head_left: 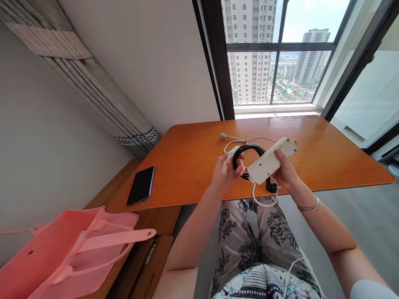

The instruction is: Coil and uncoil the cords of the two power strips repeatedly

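Note:
My right hand [285, 171] is closed round a white power strip [270, 161], holding it tilted above the near edge of the orange wooden table [327, 153]. A black plug [271, 185] hangs below the strip, and a white cable loop [264, 201] droops under it. My left hand [225, 171] is closed on a coiled black cable [246, 150] right beside the strip. Behind both hands a thin white cable with a grey plug [223, 135] lies on the table.
A black phone [141, 185] lies face up at the table's left near corner. A pink bag [67, 249] stands on a lower wooden unit [156, 257] at the bottom left. A window [274, 54] rises behind the table, and a folded curtain [93, 83] leans on the left wall.

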Action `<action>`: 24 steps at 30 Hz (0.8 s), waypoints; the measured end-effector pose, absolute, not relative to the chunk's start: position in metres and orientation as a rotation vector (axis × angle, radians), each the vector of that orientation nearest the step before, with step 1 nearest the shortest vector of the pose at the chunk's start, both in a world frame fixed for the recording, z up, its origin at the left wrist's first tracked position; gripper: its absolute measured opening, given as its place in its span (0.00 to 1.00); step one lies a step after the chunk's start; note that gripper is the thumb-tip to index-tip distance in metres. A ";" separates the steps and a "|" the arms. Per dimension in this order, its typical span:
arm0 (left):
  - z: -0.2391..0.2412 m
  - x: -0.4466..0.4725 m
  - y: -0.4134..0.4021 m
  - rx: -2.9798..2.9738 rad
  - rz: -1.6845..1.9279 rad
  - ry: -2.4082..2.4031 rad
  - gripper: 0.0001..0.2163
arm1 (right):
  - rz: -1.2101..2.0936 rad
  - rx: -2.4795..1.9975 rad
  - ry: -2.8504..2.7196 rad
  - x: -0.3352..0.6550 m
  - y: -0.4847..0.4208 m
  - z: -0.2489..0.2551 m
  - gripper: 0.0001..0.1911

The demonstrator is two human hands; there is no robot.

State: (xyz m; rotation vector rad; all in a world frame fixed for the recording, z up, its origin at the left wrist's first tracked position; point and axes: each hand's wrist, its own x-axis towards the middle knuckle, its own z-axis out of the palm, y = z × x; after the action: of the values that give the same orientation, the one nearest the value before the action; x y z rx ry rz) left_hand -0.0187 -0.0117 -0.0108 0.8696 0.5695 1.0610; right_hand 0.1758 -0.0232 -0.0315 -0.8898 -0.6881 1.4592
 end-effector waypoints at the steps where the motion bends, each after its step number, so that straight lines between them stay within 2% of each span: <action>1: -0.010 -0.023 -0.008 0.914 0.987 0.593 0.27 | 1.455 -0.921 -0.732 0.178 -0.024 -0.029 0.26; 3: -0.008 -0.028 -0.003 0.977 0.865 0.638 0.28 | 1.449 -0.972 -0.813 0.180 -0.025 -0.026 0.26; 10: -0.008 -0.022 -0.009 0.794 0.930 0.595 0.15 | 1.507 -1.021 -0.900 0.187 -0.023 -0.026 0.25; 16: -0.008 -0.018 -0.016 0.600 1.028 0.499 0.13 | 1.564 -0.980 -1.061 0.200 -0.021 -0.028 0.31; 24: -0.020 -0.027 -0.011 0.744 0.860 0.408 0.12 | 1.527 -1.025 -1.043 0.199 -0.019 -0.023 0.37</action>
State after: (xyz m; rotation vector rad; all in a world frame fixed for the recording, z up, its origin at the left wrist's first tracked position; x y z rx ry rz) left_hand -0.0269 -0.0113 -0.0200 0.7444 0.4080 0.8601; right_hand 0.1992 -0.0190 -0.0233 -1.0255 -1.0433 1.5266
